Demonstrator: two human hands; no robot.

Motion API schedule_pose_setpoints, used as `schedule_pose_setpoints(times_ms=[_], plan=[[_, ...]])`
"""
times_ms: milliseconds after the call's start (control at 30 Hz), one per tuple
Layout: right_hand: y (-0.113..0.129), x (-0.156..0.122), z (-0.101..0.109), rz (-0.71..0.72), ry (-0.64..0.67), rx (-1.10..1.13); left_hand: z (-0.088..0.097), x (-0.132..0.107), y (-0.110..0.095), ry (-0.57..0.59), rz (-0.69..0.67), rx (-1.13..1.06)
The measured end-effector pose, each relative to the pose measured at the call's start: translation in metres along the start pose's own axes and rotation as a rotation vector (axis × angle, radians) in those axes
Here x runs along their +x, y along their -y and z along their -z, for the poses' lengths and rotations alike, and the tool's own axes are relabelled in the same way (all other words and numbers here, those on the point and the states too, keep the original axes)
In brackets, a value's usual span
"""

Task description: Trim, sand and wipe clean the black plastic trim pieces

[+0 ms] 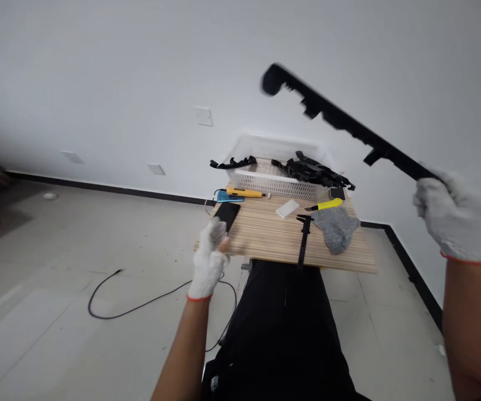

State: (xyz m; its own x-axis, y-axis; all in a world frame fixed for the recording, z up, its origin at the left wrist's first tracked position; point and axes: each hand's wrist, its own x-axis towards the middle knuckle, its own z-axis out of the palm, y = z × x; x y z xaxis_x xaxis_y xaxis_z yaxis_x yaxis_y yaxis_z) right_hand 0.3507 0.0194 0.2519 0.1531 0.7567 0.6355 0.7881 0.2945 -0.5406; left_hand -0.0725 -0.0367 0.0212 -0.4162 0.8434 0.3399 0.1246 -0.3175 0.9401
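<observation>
My right hand, in a white glove, is raised at the right and closed round the end of a long black plastic strip. The strip slants up to the left in front of the wall and is blurred by motion. My left hand, also gloved, hovers at the near left corner of the small wooden table, fingers loosely curled with nothing in them, beside a black phone.
A white basket with several black plastic parts stands at the table's back. On the table lie a yellow knife, a yellow-handled tool, a grey glove, a white block and a black strip. A black cable runs over the floor.
</observation>
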Motion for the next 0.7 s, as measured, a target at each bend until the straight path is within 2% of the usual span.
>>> schedule_pose_setpoints(times_ms=[67,133,233,367,467,600,700], plan=[[-0.004,0.018,-0.018,0.009,0.012,-0.078,-0.014,-0.007,0.011,0.112,-0.048,0.326],[-0.008,0.035,-0.038,0.046,0.046,-0.267,-0.026,-0.012,0.02,0.195,-0.126,0.611],[-0.018,0.055,-0.071,0.082,0.173,-0.544,-0.037,-0.015,0.027,0.238,-0.232,0.86],[-0.032,0.075,-0.111,0.067,0.394,-0.71,-0.039,-0.016,0.031,0.241,-0.287,0.935],[-0.037,0.089,-0.131,0.073,0.438,-0.748,-0.037,-0.017,0.033,0.244,-0.296,0.953],[-0.033,0.102,-0.14,0.102,0.526,-0.746,-0.037,-0.014,0.028,0.259,-0.246,0.913],[-0.026,0.103,-0.136,0.12,0.617,-0.743,-0.037,-0.002,0.015,0.267,-0.111,0.77]])
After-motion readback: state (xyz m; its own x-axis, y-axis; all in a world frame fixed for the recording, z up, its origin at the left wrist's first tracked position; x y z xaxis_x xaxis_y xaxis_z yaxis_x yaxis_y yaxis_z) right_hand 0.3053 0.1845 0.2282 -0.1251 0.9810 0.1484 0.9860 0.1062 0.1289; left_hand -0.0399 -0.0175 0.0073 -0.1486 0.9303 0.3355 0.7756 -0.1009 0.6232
